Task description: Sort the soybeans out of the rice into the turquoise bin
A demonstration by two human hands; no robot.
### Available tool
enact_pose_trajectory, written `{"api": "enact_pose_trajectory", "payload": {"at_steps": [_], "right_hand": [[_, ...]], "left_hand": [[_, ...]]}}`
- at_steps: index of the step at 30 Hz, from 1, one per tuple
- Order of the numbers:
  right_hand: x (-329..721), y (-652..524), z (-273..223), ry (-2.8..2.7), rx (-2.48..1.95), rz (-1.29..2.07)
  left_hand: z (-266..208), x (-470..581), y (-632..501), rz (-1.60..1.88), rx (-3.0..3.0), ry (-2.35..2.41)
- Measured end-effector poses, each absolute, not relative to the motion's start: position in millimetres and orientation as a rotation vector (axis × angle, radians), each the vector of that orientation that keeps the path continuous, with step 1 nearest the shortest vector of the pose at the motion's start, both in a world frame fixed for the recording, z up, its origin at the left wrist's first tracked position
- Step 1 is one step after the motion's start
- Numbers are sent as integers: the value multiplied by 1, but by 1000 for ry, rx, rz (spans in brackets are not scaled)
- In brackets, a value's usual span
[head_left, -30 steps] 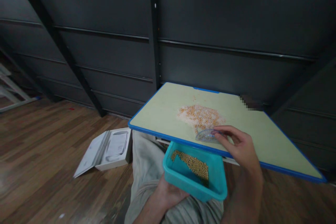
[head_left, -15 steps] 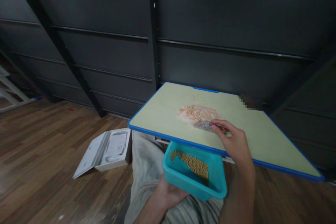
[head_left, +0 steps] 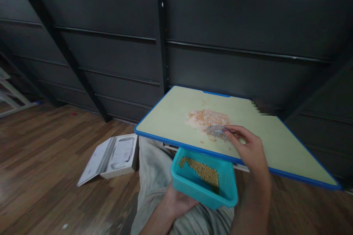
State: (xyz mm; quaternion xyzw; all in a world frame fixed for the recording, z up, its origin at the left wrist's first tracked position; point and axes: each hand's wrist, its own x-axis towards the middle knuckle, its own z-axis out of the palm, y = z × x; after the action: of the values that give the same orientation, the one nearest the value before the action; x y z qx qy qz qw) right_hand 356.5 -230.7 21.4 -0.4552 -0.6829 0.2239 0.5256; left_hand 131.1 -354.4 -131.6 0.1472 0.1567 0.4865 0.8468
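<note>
My right hand (head_left: 248,147) pinches one end of a clear half-round plastic protractor (head_left: 216,130), low over the tabletop. The protractor meets the near edge of a pile (head_left: 208,117) of white grains mixed with yellow soybeans. A few loose soybeans (head_left: 211,140) lie on the near side of it. Below the table's front edge, my left hand (head_left: 178,200) supports a turquoise plastic tub (head_left: 205,198) from underneath, its fingers partly hidden by the tub. Inside the tub, soybeans (head_left: 205,174) are spread in a diagonal band across the bottom.
The pale yellow folding table (head_left: 165,117) has a raised blue rim. Dark metal panels (head_left: 248,14) stand behind it. An opened white box (head_left: 121,158) with papers lies on the wooden floor at left. A pixelated dark patch covers the table's back right edge.
My right hand has shifted slightly to the right and tilted the protractor. Several soybeans now lie on the near side of the pile. The left hand and tub stay put.
</note>
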Motion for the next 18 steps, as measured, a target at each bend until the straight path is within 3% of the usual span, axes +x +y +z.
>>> {"api": "enact_pose_trajectory", "payload": {"at_steps": [18], "right_hand": [[337, -238, 33, -1720, -1012, 583]], "left_hand": [[-121, 133, -355, 1034, 242, 348]]}}
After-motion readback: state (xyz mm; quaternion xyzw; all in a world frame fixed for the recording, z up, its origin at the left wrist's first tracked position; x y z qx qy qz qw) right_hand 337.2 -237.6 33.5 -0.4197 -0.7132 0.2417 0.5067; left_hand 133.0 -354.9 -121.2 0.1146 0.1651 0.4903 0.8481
